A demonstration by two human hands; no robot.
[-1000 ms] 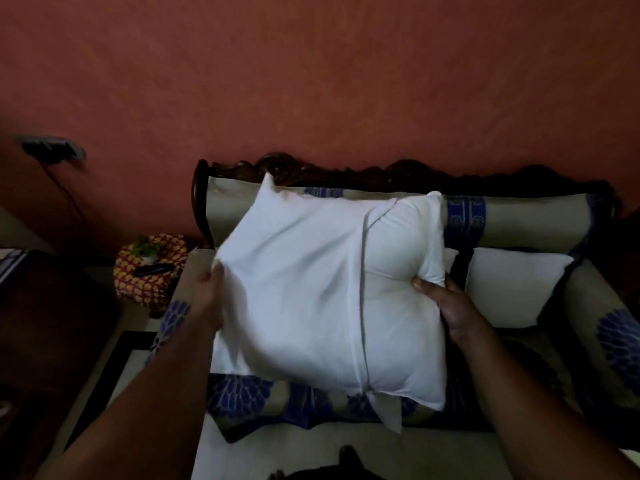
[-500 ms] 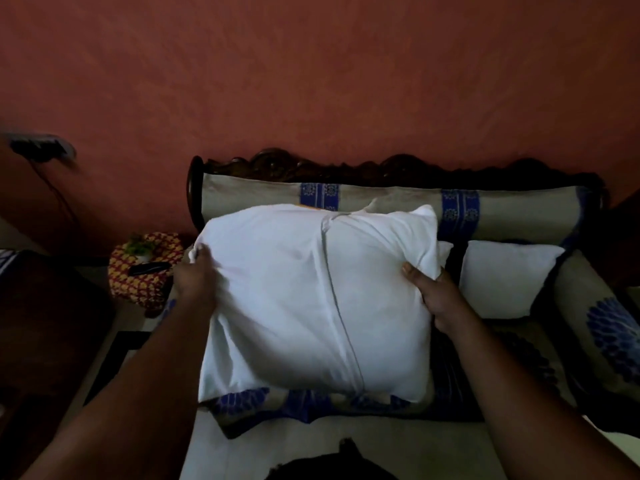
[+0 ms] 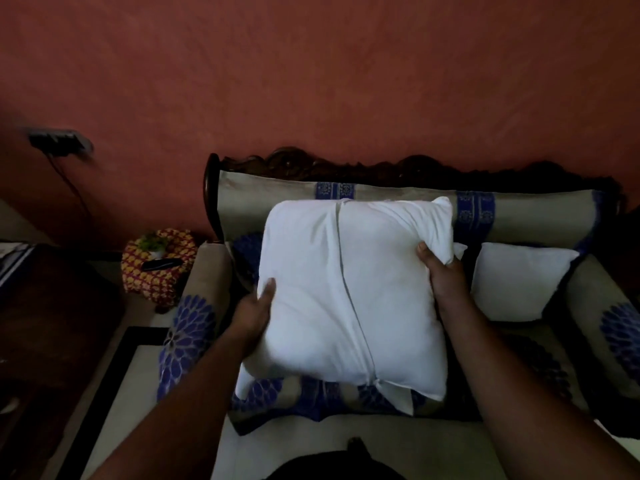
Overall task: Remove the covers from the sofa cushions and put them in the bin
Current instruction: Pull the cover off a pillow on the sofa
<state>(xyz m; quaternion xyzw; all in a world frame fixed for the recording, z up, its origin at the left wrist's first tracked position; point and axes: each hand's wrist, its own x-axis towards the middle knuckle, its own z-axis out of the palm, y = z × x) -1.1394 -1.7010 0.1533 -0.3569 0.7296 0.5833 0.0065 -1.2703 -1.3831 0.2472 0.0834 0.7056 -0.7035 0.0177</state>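
A white cushion [image 3: 353,292] with a seam running down its face is held over the sofa seat [image 3: 311,393]. My left hand [image 3: 254,311] grips its left edge low down, thumb on the front. My right hand [image 3: 441,277] grips its right edge near the top corner, bunching the fabric. A second white cushion [image 3: 519,282] leans against the sofa back [image 3: 277,192] to the right. No bin is in view.
The sofa has beige covers with blue flower prints and a dark carved wooden frame [image 3: 346,164]. A red and yellow patterned stool [image 3: 156,268] with a small plant and a dark remote stands to the left. A dark cabinet [image 3: 52,306] fills the left edge.
The cushion has come down and moved right, toward the seat. My left hand has slid from the upper left edge to the lower left edge.
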